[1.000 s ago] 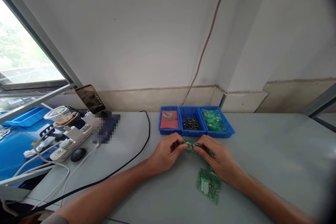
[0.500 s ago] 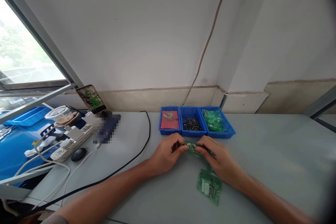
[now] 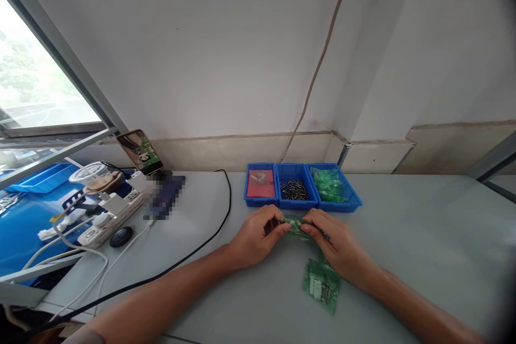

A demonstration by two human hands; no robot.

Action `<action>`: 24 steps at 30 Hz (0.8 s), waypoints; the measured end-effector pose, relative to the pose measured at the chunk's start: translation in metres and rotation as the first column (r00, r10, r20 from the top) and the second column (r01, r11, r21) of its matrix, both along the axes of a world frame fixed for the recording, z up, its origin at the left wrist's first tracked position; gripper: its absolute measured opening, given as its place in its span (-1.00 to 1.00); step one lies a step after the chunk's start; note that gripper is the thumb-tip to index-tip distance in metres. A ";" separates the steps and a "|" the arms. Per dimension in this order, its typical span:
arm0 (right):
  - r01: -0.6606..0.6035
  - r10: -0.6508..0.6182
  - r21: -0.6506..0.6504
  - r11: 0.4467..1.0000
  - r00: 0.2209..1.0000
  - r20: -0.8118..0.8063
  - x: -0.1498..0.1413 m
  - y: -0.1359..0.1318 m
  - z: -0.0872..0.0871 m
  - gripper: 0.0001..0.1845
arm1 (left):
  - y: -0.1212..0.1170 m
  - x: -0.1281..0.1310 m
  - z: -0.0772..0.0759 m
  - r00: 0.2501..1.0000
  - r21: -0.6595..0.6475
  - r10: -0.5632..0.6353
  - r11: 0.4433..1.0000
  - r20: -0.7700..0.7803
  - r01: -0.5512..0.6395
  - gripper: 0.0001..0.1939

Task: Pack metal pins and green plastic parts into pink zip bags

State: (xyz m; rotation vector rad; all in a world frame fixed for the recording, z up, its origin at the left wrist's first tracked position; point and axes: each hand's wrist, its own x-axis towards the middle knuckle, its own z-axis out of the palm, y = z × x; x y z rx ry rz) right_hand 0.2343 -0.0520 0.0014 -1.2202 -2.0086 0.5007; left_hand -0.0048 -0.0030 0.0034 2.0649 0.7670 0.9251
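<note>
Between my two hands a small green plastic bag is stretched sideways above the table. My left hand pinches its left edge between thumb and fingers. On the other side, my right hand pinches the right edge the same way. Just below the right hand lies a filled green bag, with white pieces and metal screws showing through it. Behind the hands stand three blue bins: one with a pink sheet and small pale pieces on it, one of screws, one of green bags.
A black cable runs across the table left of my arm. Farther left are a power strip with chargers, a black mouse and a propped phone. The wall closes off the back.
The hands have hardly moved and keep hold of the bag. The picture on the phone screen has changed.
</note>
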 end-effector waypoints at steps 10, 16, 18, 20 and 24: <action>0.032 -0.032 -0.016 0.999 0.999 -0.002 -0.002 -0.002 0.006 -0.69 | -0.001 -0.001 0.004 1.000 0.070 -0.006 0.998 -0.018 0.008 -0.81; 0.047 -0.047 -0.003 0.999 0.999 -0.015 -0.004 -0.003 0.011 -0.69 | 0.002 -0.001 -0.001 1.000 0.076 -0.027 0.997 0.011 0.026 -0.82; 0.034 -0.034 -0.004 0.999 0.999 -0.023 -0.003 -0.003 0.011 -0.70 | 0.003 -0.001 -0.002 0.998 0.078 -0.042 0.996 0.040 0.039 -0.82; 0.024 -0.024 -0.006 1.000 0.999 -0.032 -0.003 -0.003 0.010 -0.71 | 0.004 0.000 -0.003 0.997 0.083 -0.057 0.995 0.059 0.052 -0.83; 0.025 -0.025 -0.003 1.000 0.999 -0.039 -0.003 -0.003 0.008 -0.71 | 0.003 0.000 -0.003 0.998 0.050 -0.040 0.998 0.049 0.038 -0.82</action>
